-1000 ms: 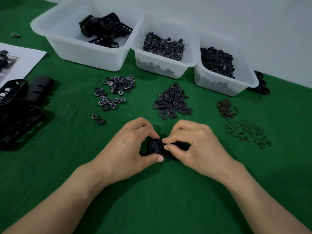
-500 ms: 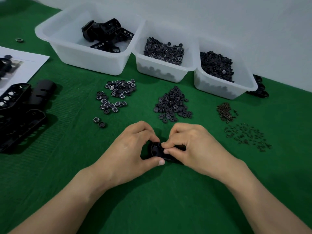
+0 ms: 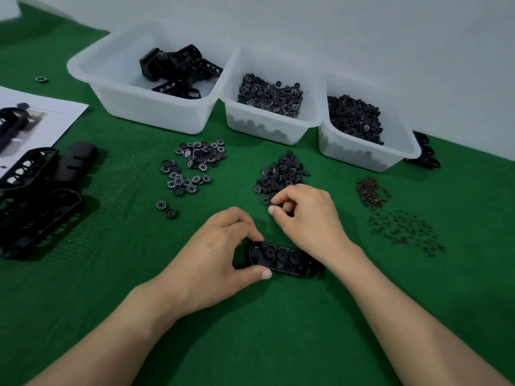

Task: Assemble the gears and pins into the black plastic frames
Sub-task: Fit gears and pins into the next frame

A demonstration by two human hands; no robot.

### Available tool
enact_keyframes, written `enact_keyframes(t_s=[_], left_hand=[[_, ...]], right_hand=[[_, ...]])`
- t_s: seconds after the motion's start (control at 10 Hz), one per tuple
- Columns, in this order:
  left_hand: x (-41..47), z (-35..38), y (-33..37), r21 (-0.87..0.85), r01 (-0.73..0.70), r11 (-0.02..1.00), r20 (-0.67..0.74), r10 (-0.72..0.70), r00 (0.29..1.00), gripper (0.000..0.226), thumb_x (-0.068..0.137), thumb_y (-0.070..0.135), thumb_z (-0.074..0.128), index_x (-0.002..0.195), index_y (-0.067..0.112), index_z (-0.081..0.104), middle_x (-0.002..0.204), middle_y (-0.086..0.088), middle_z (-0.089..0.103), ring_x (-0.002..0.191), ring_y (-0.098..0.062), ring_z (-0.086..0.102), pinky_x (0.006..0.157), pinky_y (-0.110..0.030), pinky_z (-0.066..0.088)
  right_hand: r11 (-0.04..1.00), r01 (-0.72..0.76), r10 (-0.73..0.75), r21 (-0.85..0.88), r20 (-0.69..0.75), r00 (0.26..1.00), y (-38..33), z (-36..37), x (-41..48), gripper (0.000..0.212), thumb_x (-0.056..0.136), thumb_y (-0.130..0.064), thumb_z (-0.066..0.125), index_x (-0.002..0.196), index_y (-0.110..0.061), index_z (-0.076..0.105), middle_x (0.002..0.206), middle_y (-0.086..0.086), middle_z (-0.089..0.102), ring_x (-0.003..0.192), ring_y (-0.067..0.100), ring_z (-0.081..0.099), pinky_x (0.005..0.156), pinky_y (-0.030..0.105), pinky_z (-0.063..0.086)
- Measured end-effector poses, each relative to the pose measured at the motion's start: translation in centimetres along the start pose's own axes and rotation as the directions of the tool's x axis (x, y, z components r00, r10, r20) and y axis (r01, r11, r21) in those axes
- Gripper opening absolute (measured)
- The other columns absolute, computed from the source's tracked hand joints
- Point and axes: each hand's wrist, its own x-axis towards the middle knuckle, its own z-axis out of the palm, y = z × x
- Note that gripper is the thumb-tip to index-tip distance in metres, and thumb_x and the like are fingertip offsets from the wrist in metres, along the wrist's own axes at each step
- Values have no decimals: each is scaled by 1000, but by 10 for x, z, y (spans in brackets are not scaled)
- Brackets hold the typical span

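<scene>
The frame [image 3: 281, 259] lies on the bench [image 3: 250, 330], long axis left to right, its left end pinched by the left hand [image 3: 211, 254]. The right hand [image 3: 309, 215] is just beyond it at the near edge of the gear pile [image 3: 281, 171], fingers curled; whether it holds 1 gear I cannot tell

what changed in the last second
The right hand let go of the black frame and moved away to the near edge of the middle gear pile, fingers curled; whether it holds a gear is unclear. The left hand still grips the frame's left end. The white bins have not moved.
</scene>
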Motion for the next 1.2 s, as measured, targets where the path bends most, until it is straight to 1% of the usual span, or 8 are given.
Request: enact_keyframes(t_s=[0.2,0.3,0.5,0.7,0.8,0.9,1.1,1.2], left_hand=[[1,0,-1,2,-4,1000,6,4,1000,41,68,49,70,101,25,60,104,18,46,95,6,42,84,-7,34],[1,1,-2,2,-2,1000,5,2,1000,42,68,50,69,101,26,60,104,19,45,95,7,42,83,-7,34],[0,0,-1,7,-2,1000,5,2,1000,42,68,49,69,101,26,60,104,18,46,96,7,42,83,-6,33],[1,0,-1,3,0,1000,5,0,1000,40,69,48,69,100,26,60,103,18,46,96,8,40,82,-6,33],[1,0,0,-2,5,1000,6,-5,1000,37,69,47,70,98,26,60,102,19,46,95,7,41,82,-6,33],[1,0,-1,-1,5,1000,7,-5,1000,38,68,48,70,98,26,60,102,18,46,95,6,42,81,-6,33],[0,0,0,-1,4,1000,0,-4,1000,38,67,46,70,97,25,61,101,18,47,93,6,42,79,-6,34],[1,0,0,-4,1,1000,0,-1,1000,37,68,46,71,97,25,62,101,17,47,93,6,42,79,-6,34]], right_hand=[[981,-55,35,184,108,994,10,-11,-12,12,74,-9,72,76,-20,67,65,-12,57,54,-2,47,55,9,38],[976,-71,49,206,111,993,14,-13,-16,15,75,-12,73,86,-20,69,68,-10,58,54,1,46,59,13,40],[993,13,-23,119,86,996,7,-8,-12,6,76,-17,71,80,-21,70,74,-5,60,59,1,45,64,26,44],[965,141,-161,220,74,984,12,-27,-32,8,74,-12,72,76,-20,70,72,-9,60,64,7,54,60,18,44],[949,236,-268,210,144,952,13,-35,-50,8,76,-13,72,81,-19,71,78,-7,61,72,8,58,65,26,48],[949,256,-282,185,135,950,13,-34,-55,11,76,-13,73,85,-18,73,81,-5,61,73,8,58,66,33,49],[925,375,-380,65,126,916,12,-33,-53,7,77,-15,72,84,-15,75,76,-3,60,62,14,56,52,36,49],[918,397,-395,26,180,901,9,-36,-52,7,77,-16,73,84,-15,75,75,-3,60,60,14,56,52,35,50]])
